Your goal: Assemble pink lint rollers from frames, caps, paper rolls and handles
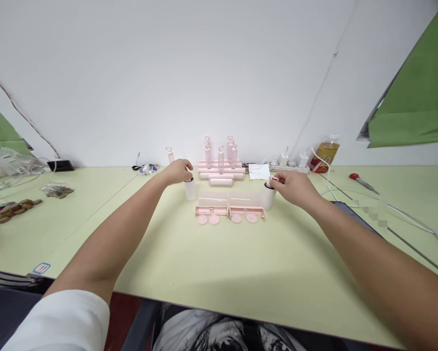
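Note:
My left hand (pixel 178 172) is over the mouth of a white cup (pixel 190 192), fingers bent together; what they hold, if anything, is hidden. My right hand (pixel 295 186) pinches a small pale piece with a looped top (pixel 272 182) in the dark-rimmed mouth of another white cup (pixel 269 199). Between the cups lie two pink trough-shaped parts (pixel 211 211) beside clear covers (pixel 213 199), with several round pink discs (pixel 214 220) in front. Behind, clear pink tubes with looped tops (pixel 221 162) stand among stacked pink long cases (pixel 222 170). Another looped tube (pixel 170 154) stands behind my left hand.
A white paper (pixel 259 171), a power strip with chargers (pixel 292 168) and a drink bottle (pixel 325 154) line the wall. At right are a red-handled tool (pixel 363 183), cables and a dark flat device (pixel 354 217). Brown pieces (pixel 19 209) lie far left.

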`<state>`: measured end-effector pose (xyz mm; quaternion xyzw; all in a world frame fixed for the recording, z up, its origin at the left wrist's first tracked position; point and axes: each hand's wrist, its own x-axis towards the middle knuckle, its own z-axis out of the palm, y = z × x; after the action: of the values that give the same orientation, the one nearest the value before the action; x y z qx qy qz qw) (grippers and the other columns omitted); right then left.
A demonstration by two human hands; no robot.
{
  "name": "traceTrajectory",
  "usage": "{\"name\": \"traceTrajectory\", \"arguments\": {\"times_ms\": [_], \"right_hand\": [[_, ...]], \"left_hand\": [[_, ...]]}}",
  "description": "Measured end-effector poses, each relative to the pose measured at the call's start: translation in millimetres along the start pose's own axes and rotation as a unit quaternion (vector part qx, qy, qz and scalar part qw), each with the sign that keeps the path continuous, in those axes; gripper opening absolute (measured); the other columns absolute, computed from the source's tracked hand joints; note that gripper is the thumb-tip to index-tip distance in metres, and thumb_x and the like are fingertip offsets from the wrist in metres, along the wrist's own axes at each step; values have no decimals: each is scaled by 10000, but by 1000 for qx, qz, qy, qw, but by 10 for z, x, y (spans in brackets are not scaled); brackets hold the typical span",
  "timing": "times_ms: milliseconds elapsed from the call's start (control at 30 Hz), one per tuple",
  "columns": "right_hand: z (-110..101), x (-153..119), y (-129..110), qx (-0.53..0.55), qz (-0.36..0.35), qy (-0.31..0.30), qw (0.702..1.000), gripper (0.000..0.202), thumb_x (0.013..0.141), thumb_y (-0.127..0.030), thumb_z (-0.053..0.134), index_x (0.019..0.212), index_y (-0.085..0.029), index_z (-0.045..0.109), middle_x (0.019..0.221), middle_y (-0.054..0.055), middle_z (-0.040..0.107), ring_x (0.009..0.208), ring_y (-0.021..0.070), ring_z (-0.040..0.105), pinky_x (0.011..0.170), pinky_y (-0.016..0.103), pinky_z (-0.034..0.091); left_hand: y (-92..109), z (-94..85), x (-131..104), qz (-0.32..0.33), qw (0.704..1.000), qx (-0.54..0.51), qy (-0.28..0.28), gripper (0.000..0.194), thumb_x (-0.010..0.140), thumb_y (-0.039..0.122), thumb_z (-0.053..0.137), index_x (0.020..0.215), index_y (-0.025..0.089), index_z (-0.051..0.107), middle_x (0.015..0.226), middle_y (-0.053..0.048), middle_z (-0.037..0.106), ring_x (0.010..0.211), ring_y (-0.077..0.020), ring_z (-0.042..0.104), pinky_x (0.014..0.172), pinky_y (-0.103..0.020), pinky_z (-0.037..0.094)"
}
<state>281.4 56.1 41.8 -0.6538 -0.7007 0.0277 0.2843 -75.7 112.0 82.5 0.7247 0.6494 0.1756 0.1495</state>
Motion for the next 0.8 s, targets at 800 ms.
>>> {"name": "traceTrajectory", "arguments": {"times_ms": [800], "right_hand": [[450,-908,-457,-16,-235,-149,960,234,911,-235,439,975,-179,657,957,84,654,879,213,602,732,302,419]], "left_hand": [[216,654,-984,72,968,204,-129,416,820,449,508,1173,230,503,1036,-102,694,889,-287,657,650,-331,451]]}}
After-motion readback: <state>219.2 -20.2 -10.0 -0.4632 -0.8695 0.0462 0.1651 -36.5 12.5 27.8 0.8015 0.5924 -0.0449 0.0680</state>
